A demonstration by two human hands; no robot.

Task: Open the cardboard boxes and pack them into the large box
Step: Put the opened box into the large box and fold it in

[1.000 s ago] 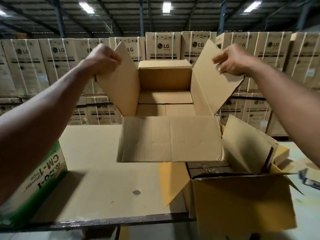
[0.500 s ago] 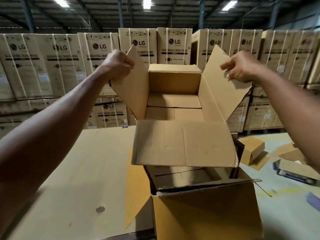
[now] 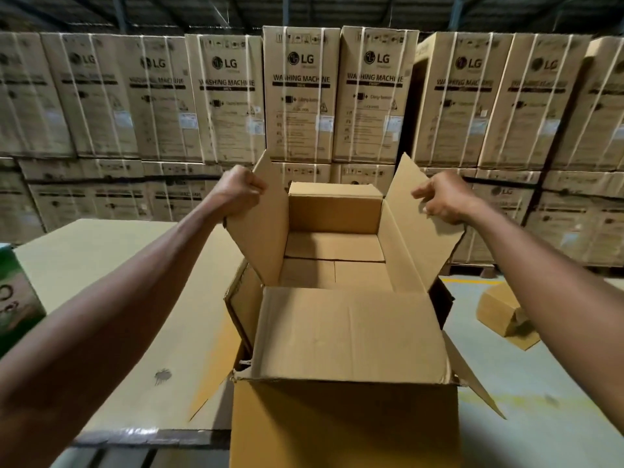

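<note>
I hold an opened brown cardboard box by its two side flaps, its mouth facing me and its inside bare. My left hand is closed on the left flap's upper edge. My right hand pinches the right flap's outer edge. The box sits down inside the mouth of the large box, which stands at the bottom centre beside the table. The near flap of the held box hangs forward over the large box's front rim.
A cardboard-covered table lies on the left, with a green printed carton at its left edge. A small brown box lies on the floor at right. Stacked washing machine cartons wall off the back.
The opened box has come down from chest height into the mouth of the large box, both hands still on its side flaps. The view has tilted downward.
</note>
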